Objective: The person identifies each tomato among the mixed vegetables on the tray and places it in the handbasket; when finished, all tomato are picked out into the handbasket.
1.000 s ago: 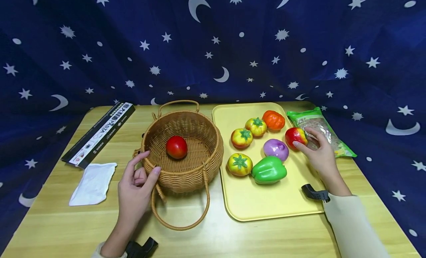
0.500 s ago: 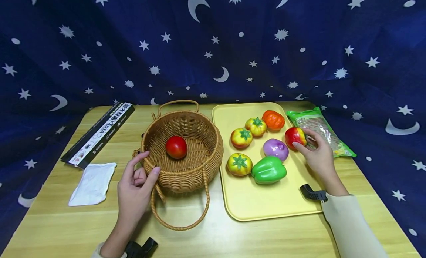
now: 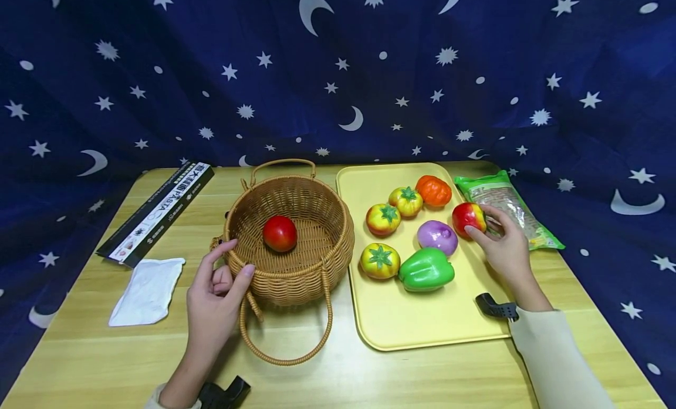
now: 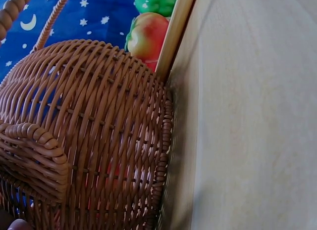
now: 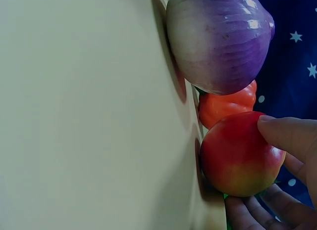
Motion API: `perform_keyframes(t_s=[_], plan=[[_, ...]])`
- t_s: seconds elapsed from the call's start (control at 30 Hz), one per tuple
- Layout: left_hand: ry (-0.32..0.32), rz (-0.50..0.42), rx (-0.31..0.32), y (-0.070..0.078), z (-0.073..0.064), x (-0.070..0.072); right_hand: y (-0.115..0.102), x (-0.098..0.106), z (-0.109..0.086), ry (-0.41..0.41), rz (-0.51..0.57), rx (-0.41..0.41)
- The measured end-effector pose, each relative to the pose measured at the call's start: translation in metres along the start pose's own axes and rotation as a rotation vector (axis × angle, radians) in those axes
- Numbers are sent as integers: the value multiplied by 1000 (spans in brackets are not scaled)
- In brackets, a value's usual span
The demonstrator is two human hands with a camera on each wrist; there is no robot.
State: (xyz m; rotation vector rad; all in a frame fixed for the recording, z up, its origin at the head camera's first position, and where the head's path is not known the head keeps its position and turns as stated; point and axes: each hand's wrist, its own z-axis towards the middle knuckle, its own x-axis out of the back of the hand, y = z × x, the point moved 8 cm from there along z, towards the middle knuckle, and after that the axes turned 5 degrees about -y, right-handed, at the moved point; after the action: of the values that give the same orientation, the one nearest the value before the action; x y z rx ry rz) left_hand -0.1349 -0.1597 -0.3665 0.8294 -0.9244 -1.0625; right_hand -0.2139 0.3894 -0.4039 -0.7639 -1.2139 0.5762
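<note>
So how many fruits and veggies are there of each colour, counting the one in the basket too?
Red fruit, in the basket: 1
Red-and-yellow fruits, one held by the right hand: 4
Orange pumpkin: 1
Purple onion: 1
Green pepper: 1
Total: 8

Your basket is woven from smooth, rounded strands that look like wicker, its wall ridged with a faint sheen. The apple looks like smooth, glossy plastic, and so does the tomato. You see bright shine on the onion and the green pepper; the pumpkin is glossy over its ribs. Your tray looks like smooth plastic with a soft sheen, and your table shows wood grain. The bag is shiny, crinkled plastic film; the curtain and your sleeve are matt cloth.
</note>
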Motion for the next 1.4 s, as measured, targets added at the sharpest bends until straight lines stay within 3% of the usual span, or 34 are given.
perform_keyframes(t_s=[0.37, 0.57, 1.0, 1.13, 1.4], plan=[[-5, -18, 3, -1, 0, 0, 5, 1, -1, -14, 27, -53], [-5, -28, -3, -1, 1, -1, -3, 11, 0, 0, 100, -63], [7, -23, 1, -3, 1, 0, -65, 20, -2, -35, 304, 109], [5, -22, 2, -4, 0, 0, -87, 21, -5, -53, 297, 150], [4, -19, 3, -3, 0, 0, -125, 14, -4, -135, 197, 152]])
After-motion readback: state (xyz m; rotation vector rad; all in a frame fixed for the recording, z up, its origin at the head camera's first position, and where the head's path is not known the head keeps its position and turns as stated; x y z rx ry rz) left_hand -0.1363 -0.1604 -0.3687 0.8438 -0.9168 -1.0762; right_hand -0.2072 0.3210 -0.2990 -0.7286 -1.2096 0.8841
